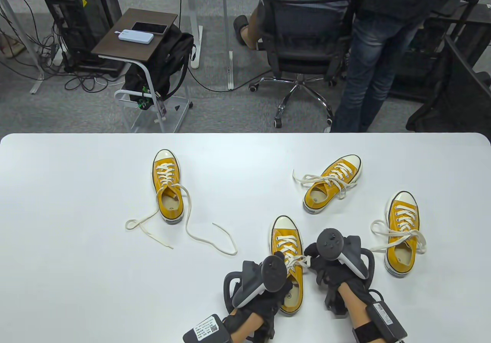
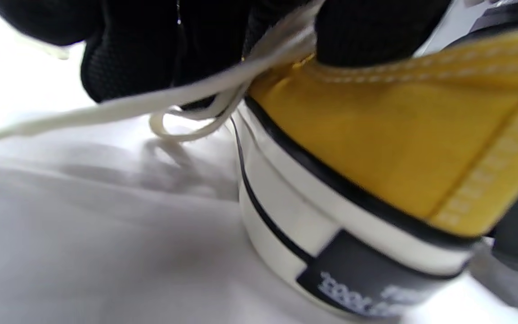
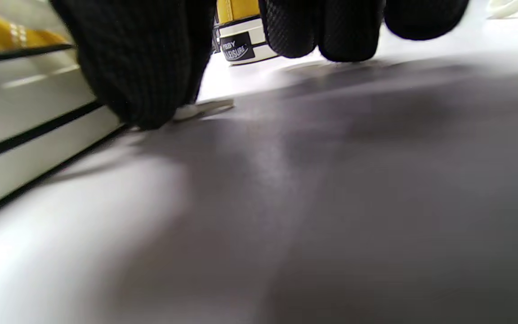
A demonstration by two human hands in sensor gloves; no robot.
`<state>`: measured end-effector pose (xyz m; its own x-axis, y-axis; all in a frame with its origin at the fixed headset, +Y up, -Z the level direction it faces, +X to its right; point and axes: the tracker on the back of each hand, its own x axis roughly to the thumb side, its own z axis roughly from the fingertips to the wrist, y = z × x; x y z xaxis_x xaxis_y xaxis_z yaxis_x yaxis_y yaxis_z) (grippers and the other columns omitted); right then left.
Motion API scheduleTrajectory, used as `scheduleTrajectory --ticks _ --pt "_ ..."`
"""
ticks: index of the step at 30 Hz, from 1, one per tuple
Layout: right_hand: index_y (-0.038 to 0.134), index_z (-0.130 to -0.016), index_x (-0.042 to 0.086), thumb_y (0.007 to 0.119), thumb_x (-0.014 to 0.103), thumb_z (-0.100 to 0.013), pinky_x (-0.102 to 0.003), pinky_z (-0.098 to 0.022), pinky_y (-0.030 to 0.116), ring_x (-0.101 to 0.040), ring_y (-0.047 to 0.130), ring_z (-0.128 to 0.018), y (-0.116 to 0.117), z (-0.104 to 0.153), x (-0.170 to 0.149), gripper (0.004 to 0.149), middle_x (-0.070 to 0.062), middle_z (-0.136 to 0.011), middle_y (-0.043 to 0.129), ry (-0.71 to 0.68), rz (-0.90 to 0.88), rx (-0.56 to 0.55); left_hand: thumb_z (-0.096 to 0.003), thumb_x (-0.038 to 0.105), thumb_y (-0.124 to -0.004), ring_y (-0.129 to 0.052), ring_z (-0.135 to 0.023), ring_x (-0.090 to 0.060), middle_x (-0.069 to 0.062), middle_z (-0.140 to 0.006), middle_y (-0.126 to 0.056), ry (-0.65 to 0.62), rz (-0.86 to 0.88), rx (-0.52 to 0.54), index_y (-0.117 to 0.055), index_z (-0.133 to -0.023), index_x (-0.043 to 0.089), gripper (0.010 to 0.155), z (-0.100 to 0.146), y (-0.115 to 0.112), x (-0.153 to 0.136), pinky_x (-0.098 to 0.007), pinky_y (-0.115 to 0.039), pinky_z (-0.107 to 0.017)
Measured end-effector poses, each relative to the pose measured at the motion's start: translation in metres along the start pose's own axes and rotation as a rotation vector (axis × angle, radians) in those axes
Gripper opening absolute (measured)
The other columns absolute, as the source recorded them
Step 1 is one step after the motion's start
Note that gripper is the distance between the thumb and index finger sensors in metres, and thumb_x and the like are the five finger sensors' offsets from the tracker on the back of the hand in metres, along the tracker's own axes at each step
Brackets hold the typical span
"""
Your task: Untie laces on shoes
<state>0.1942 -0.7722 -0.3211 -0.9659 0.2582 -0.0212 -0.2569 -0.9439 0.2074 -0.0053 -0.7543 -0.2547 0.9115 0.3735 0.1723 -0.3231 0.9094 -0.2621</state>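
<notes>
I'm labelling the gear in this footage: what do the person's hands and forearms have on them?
Both the left hand and the right hand wear black knit gloves. A dark grey tracker shaped like a VR controller, with a ring, sits on the back of each. Black boxes are strapped at the wrists; the left one carries a white label with a QR code. No sleeves show.

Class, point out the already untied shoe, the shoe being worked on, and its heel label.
Untied shoe (image 1: 167, 184): table view, laced upper.
Worked shoe (image 1: 285, 239): table view, laced upper.
Heel label (image 2: 367, 288): left wrist view, dark patch.
</notes>
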Motion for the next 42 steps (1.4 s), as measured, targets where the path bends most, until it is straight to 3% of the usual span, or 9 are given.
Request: scheduleTrajectory --ticks 4,10,15,17,20,27,32,36,42 --pt "0.079 -0.082 0.017 0.083 0.035 -0.043 -0.065 -0.061 0.058 -0.052 0.061 -0.092 -0.004 0.002 -0.005 0.043 -0.027 -0.112 0.051 0.021 -0.03 0.019 -0.0483 0.054 -0.075 -0.094 -0.064 -0.039 -0.013 -0.088 -0.089 0.001 -0.001 0.004 -0.054 -0.113 0.024 0.074 0.0 -0.001 0.001 -0.049 -0.08 -0.043" --pt "0.08 -0.079 0.014 0.08 0.039 -0.042 -0.062 -0.055 0.067 -0.05 0.075 -0.083 -0.022 0.008 -0.023 0.044 -0.024 -0.103 0.07 0.069 -0.092 -0.063 -0.0491 0.052 -0.075 -0.095 -0.062 -0.038 -0.013 -0.084 -0.091 0.017 -0.007 0.002 -0.055 -0.112 0.023 0.073 0.0 -0.001 0.003 -0.048 -0.081 -0.042" --pt "0.09 -0.072 0.019 0.086 0.036 -0.04 -0.058 -0.049 0.073 -0.043 0.091 -0.07 -0.033 0.014 -0.035 0.037 -0.015 -0.089 0.09 0.063 -0.169 -0.151 -0.049 0.052 -0.075 -0.096 -0.061 -0.038 -0.013 -0.083 -0.092 0.017 -0.01 0.016 -0.056 -0.112 0.023 0.072 0.001 -0.002 0.003 -0.048 -0.081 -0.041" --pt "0.094 -0.069 0.02 0.09 0.039 -0.036 -0.057 -0.047 0.075 -0.041 0.095 -0.064 -0.036 0.014 -0.039 0.038 -0.012 -0.08 0.097 0.058 -0.185 -0.101 -0.049 0.052 -0.075 -0.096 -0.061 -0.038 -0.012 -0.083 -0.093 0.019 -0.011 0.017 -0.056 -0.112 0.023 0.072 0.001 -0.002 0.003 -0.048 -0.082 -0.041" --pt "0.093 -0.07 0.019 0.089 0.037 -0.038 -0.057 -0.046 0.076 -0.041 0.096 -0.063 -0.036 0.014 -0.044 0.037 -0.014 -0.081 0.097 0.066 -0.207 -0.135 -0.0491 0.051 -0.075 -0.096 -0.061 -0.038 -0.013 -0.083 -0.092 0.021 -0.008 0.018 -0.056 -0.112 0.023 0.072 0.001 -0.003 0.004 -0.048 -0.081 -0.041" --pt "0.083 -0.077 0.014 0.082 0.035 -0.044 -0.058 -0.049 0.072 -0.043 0.091 -0.069 -0.03 0.012 -0.045 0.039 -0.02 -0.089 0.088 0.052 -0.235 -0.024 -0.0492 0.051 -0.075 -0.096 -0.061 -0.038 -0.013 -0.083 -0.092 0.021 -0.015 0.021 -0.056 -0.112 0.022 0.071 0.0 -0.004 0.005 -0.048 -0.081 -0.041" --pt "0.068 -0.083 0.015 0.068 0.033 -0.047 -0.058 -0.051 0.07 -0.043 0.085 -0.072 -0.038 0.016 -0.043 0.04 -0.022 -0.096 0.072 0.085 -0.209 -0.122 -0.0493 0.051 -0.076 -0.096 -0.061 -0.038 -0.012 -0.082 -0.092 0.024 -0.032 0.027 -0.056 -0.112 0.022 0.072 0.001 -0.004 0.006 -0.048 -0.081 -0.041" --pt "0.065 -0.083 0.015 0.065 0.032 -0.047 -0.056 -0.049 0.072 -0.041 0.087 -0.069 -0.053 0.026 -0.045 0.04 -0.021 -0.096 0.07 0.112 -0.219 -0.327 -0.0493 0.051 -0.076 -0.096 -0.06 -0.038 -0.012 -0.082 -0.092 0.027 -0.039 0.03 -0.056 -0.112 0.021 0.072 0.001 -0.005 0.008 -0.047 -0.082 -0.04" --pt "0.062 -0.084 0.016 0.062 0.033 -0.047 -0.055 -0.049 0.072 -0.04 0.087 -0.068 -0.07 0.037 -0.063 0.04 -0.022 -0.097 0.067 0.168 -0.308 -0.431 -0.0492 0.051 -0.076 -0.096 -0.06 -0.037 -0.012 -0.081 -0.093 0.038 -0.026 0.028 -0.055 -0.112 0.022 0.072 0.001 -0.006 0.008 -0.047 -0.082 -0.04"
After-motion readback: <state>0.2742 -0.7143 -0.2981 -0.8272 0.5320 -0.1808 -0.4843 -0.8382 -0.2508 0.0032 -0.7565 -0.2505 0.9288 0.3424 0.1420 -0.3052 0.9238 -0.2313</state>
